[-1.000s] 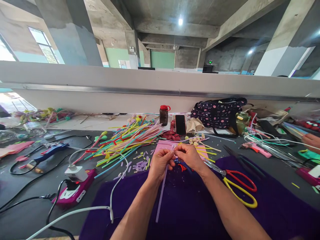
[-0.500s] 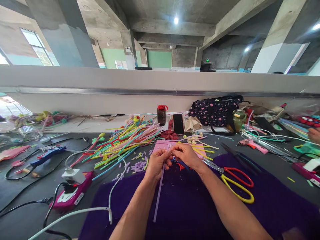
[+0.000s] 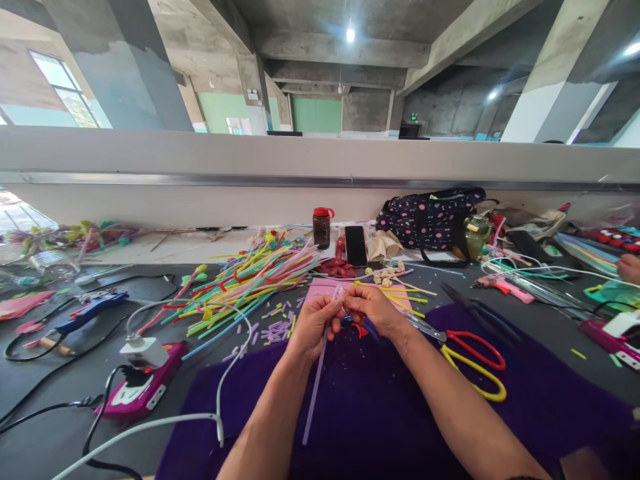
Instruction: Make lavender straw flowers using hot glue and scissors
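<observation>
My left hand (image 3: pixel 313 325) is closed around a long pale purple straw (image 3: pixel 315 387) that hangs down towards me over the purple cloth (image 3: pixel 380 413). My right hand (image 3: pixel 373 308) pinches the straw's top end, fingertips meeting those of the left hand. Both hands hover just above the cloth, in front of a pink sheet (image 3: pixel 325 288). A small blue and red tool (image 3: pixel 363 327) lies under the right hand, partly hidden.
Red and yellow scissors (image 3: pixel 467 360) lie right of my right hand. A heap of coloured straws (image 3: pixel 250 280) and cut purple bits (image 3: pixel 277 328) lie to the left. A pink power strip (image 3: pixel 140 387) with cables sits front left. Bottle (image 3: pixel 321 227), phone (image 3: pixel 355 245) and dotted bag (image 3: pixel 430 220) stand behind. Another person's hand (image 3: pixel 630 267) is far right.
Both hands stay pinched on the straw's top, with small finger shifts. The view has drifted slightly, so the table appears shifted left and up.
</observation>
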